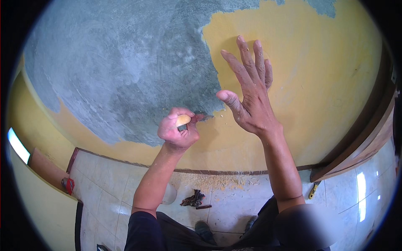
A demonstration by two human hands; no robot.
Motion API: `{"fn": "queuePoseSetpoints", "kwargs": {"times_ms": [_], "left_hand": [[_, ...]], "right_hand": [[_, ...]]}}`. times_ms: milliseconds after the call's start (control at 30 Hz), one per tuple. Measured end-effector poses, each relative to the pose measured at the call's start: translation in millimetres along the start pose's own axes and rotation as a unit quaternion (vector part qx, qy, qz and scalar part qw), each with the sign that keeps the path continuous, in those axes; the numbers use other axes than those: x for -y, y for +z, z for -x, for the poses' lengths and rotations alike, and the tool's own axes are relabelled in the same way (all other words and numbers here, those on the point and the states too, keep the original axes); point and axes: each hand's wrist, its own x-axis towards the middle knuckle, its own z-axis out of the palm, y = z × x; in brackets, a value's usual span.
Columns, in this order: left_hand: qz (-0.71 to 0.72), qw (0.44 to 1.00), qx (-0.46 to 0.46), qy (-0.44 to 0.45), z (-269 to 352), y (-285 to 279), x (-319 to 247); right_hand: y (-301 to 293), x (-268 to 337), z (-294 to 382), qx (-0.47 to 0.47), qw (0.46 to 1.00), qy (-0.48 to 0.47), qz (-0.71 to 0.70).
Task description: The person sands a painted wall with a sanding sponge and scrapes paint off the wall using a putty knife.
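My left hand (179, 130) grips the pale handle of a scraper (183, 120). The scraper's blade (205, 117) meets the wall at the ragged lower edge of the yellow paint (301, 94). Left of that edge lies a bare grey wall patch (135, 69), with paint gone down to the plaster or cement. My right hand (252, 94), fingers spread and palm toward the wall, is at the yellow paint and holds nothing. Pale flecks cling to its fingers. Whether the whole palm touches the wall cannot be seen.
Paint chips (220, 182) litter the tiled floor (232, 216) along the dark skirting. Near my feet lie a dark crumpled rag (193, 199) and a small dark bar (203, 207). A yellow-handled tool (313, 190) rests beside brown wooden furniture (355, 157). A red-and-grey object (69, 185) is at left.
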Motion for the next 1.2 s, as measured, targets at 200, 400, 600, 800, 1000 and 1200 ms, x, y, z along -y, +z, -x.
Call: {"fn": "queuePoseSetpoints", "kwargs": {"times_ms": [200, 400, 600, 800, 1000, 1200], "left_hand": [[0.012, 1.000, 0.019, 0.017, -1.6, 2.5, -3.9], [0.046, 0.999, -0.019, -0.002, -4.9, 10.5, -1.4], [0.010, 0.999, -0.031, -0.018, -6.1, 14.4, -6.1], [-0.001, 0.999, 0.036, -0.022, -1.2, 5.5, -14.0], [-0.008, 0.999, 0.040, 0.006, -4.9, 14.1, -17.3], [-0.066, 0.998, -0.002, 0.000, -13.3, 11.2, -9.8]], "right_hand": [[0.2, -1.3, -1.2, -0.004, 1.000, 0.000, -0.006], [2.4, -2.3, -2.3, -0.007, 1.000, -0.007, 0.009], [-1.1, -0.4, -0.8, -0.002, 1.000, 0.001, -0.001], [0.5, 1.1, -0.6, 0.002, 1.000, -0.006, -0.021], [-2.6, -1.8, -2.3, -0.007, 1.000, -0.012, -0.006], [0.8, 0.8, -1.4, -0.006, 1.000, -0.011, -0.015]]}}
